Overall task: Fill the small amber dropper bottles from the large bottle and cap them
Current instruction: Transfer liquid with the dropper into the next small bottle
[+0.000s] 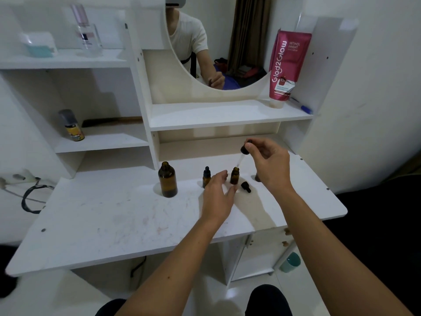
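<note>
R hand [271, 163] grips dropper [245, 149] | L hand [218, 192] loose | tube [287, 65] "Glad2Glow", prob. Retinol

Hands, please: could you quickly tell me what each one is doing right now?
Left hand: open, fingers spread, holding nothing, beside the open small bottle.
Right hand: closed on a dropper cap, its pipette above that bottle's mouth.

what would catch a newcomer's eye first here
Probably the right hand holding a dropper above an open small bottle mid-table, with the left hand open beside it. Then the large bottle standing uncapped to the left, and the pink tube on the shelf above.
</note>
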A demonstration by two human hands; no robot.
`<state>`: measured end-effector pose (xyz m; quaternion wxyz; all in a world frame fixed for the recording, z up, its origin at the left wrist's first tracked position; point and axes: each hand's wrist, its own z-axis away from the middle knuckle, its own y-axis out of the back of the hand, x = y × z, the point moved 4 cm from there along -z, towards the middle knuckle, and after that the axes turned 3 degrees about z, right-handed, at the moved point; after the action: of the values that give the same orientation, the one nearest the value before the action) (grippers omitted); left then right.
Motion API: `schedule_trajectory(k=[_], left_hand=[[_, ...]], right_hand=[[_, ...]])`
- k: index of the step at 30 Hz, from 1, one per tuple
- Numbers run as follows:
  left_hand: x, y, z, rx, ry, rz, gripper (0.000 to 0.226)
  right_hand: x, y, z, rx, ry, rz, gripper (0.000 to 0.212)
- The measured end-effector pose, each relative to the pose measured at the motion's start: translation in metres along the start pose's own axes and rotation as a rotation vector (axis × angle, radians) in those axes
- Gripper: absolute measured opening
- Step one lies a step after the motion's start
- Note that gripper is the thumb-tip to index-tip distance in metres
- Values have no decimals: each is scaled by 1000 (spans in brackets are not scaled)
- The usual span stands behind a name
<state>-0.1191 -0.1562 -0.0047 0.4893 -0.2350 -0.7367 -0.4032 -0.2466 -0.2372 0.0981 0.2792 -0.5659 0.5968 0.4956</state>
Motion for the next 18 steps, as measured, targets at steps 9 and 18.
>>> schedule_trajectory(k=[9,18], left_hand=[[-20,74,48,-32,57,26,41],[-44,169,51,312,98,34,44]], right_hand=[[-46,-26,14,7,114,-129,14],[-91,-102,30,-96,156,-248,18]])
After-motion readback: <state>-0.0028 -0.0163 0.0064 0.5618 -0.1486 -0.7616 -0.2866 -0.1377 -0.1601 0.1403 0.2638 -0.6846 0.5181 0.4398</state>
